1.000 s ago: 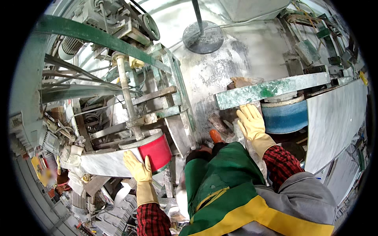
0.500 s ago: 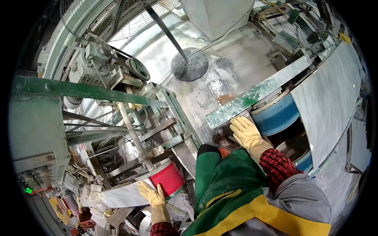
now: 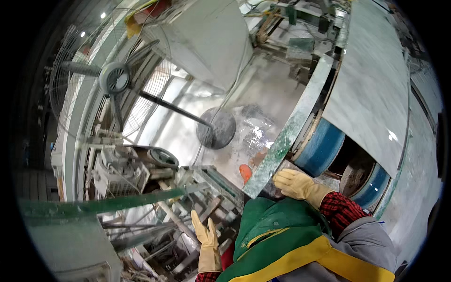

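My left hand [image 3: 205, 237], in a cream rubber glove, is raised in front of a frame of bars and shafts [image 3: 185, 228]. Its fingers are stretched out, with the thumb apart, and it holds nothing. A sliver of a red roller [image 3: 227, 257] shows between that glove and my green apron [image 3: 272, 230]. My right hand [image 3: 298, 184], gloved alike, is by the near end of a green-and-white metal beam [image 3: 286, 134], just below a blue-rimmed roller [image 3: 321, 147]. Its fingers are slightly bent and hold nothing visible; whether they touch the beam I cannot tell.
A large pale sheet [image 3: 376, 84] runs over the blue rollers at right. A caged floor fan [image 3: 115, 78] stands far left on a round dark base [image 3: 216, 128]. A motor [image 3: 120, 171] and a green rail [image 3: 112, 203] lie at left; an orange object [image 3: 245, 173] is on the wet floor.
The view has swung left and up, bringing the fan into sight. My left hand has come off the red roller and lifted. My right hand stays by the beam's end, fingers more bent.
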`<state>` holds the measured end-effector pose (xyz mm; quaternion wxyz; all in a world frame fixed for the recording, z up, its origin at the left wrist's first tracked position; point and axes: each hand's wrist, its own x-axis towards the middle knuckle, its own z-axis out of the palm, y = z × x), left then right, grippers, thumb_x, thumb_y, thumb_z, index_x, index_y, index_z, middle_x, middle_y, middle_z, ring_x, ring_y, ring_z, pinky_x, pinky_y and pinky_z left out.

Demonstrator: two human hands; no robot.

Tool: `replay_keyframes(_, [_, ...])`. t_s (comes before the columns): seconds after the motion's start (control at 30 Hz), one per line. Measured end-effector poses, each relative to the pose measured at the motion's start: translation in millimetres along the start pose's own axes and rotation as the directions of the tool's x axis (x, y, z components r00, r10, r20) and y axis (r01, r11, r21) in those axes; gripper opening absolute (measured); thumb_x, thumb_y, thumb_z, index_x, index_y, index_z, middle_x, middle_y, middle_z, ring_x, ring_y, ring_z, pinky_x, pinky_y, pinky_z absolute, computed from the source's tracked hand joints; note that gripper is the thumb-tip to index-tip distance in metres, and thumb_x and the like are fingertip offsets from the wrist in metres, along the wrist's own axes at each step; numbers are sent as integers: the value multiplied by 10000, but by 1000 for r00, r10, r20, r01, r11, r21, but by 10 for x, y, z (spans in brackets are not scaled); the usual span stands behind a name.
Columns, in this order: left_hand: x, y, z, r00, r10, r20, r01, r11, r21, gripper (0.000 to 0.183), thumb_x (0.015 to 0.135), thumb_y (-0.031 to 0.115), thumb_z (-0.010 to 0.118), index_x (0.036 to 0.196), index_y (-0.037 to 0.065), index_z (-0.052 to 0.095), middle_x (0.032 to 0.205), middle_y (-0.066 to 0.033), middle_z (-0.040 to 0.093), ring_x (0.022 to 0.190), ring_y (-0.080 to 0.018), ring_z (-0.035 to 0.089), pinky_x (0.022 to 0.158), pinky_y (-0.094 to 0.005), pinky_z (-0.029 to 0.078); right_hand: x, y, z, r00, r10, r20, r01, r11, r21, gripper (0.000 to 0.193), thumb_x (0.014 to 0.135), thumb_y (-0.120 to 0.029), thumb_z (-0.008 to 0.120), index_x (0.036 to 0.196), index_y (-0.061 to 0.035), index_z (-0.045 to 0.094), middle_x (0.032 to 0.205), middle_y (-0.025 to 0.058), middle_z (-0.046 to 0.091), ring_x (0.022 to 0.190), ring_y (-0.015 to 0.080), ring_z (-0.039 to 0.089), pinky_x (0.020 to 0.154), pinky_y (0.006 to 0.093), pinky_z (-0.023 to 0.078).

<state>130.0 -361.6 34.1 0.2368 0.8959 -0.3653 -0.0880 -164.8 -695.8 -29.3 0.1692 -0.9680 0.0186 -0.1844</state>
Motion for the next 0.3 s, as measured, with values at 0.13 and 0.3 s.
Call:
replay_keyframes(0.13, [1192,-465,693,961,-125,246,190,947,-261,697,995,119,612,1601,1,289,1586,-267,392,1420,-403,445,1174,-394,370,263,-11,-180,985,158,-72,-138,964,226,247,843,-74,672,1086,-35,697,1165,143,690,1119,295,651,958,403,537])
replay_keyframes(0.3, [2395,-487,1090,830,-7,558,251,898,-362,670,1038,126,589,1623,58,270,1669,-190,294,1504,-360,357,1205,-398,346,807,-117,-443,599,703,-382,-643,707,293,117,865,-108,692,963,-53,721,964,140,696,912,369,667,810,456,563])
